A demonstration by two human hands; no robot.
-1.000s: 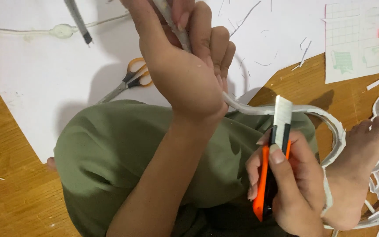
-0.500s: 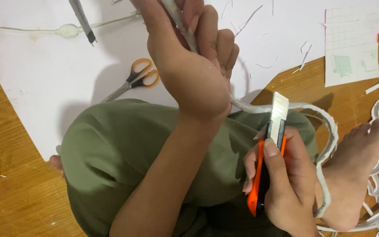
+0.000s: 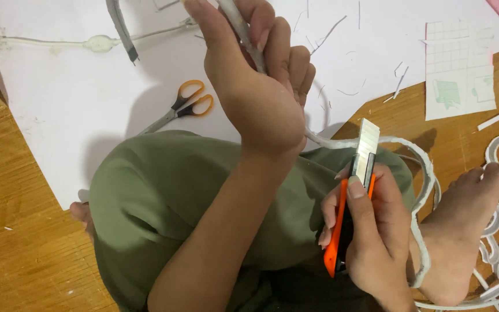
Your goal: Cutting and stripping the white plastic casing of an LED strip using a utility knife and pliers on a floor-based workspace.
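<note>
Strip (image 3: 376, 144), soft and light: we are gripping it at twelve o'clock with left hand (image 3: 255, 86); right hand (image 3: 371, 242) is clasping knife (image 3: 350, 202).

One printed paper sheet (image 3: 459, 70) lies at about two o'clock in the head view, half on the white board (image 3: 59, 115) and half on the wooden floor (image 3: 18, 231); it is roughly rectangular, white, ruled with a faint grid on its upper part; small green patches sit on its lower half, one at left and one paler at right; its lower edge is slightly skewed; what is printed on it is too small to make out; no package, sign or screen shows.
</note>
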